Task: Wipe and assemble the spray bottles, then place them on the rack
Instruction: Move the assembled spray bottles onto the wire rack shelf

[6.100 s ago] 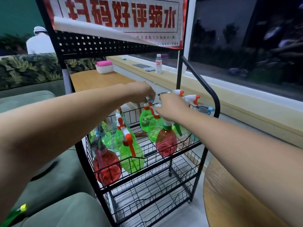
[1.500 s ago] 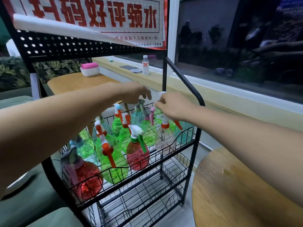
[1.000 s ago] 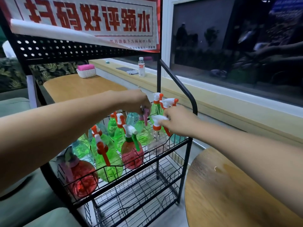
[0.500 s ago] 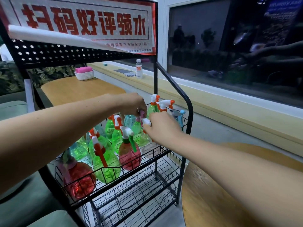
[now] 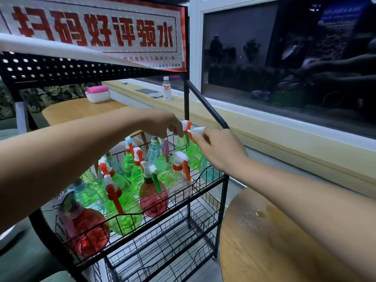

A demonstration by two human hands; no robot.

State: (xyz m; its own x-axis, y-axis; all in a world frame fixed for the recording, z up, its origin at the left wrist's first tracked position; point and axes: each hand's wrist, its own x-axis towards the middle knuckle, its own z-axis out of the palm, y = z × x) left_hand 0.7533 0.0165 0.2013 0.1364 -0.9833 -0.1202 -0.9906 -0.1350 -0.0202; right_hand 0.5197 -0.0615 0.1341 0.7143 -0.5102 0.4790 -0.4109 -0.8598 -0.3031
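right hand [image 5: 220, 152] pinches white spray head [image 5: 195, 130] of green bottle [image 5: 193, 155], probably keeping it upright in rack [image 5: 207, 104]. left hand [image 5: 162, 125]: grip cannot tell.

Dim, cool indoor light, strongest from above on the bare forearms [image 5: 71, 155] and the red-lettered banner [image 5: 93, 27]. Bright pinpoints through the holes of the pegboard [image 5: 61, 68]. Dark window [image 5: 284, 58] with faint reflections, no hard glare. Soft glow through the translucent spray bottles [image 5: 122, 204] against the black wire rack [image 5: 222, 196]. Small wet sheen on the round wooden table [image 5: 264, 251]. Wide-angle bowing toward the edges. Smeary detail throughout, murkiest at lower left, soft also on the white spray head [image 5: 196, 130] in the grip of the right hand [image 5: 221, 151].
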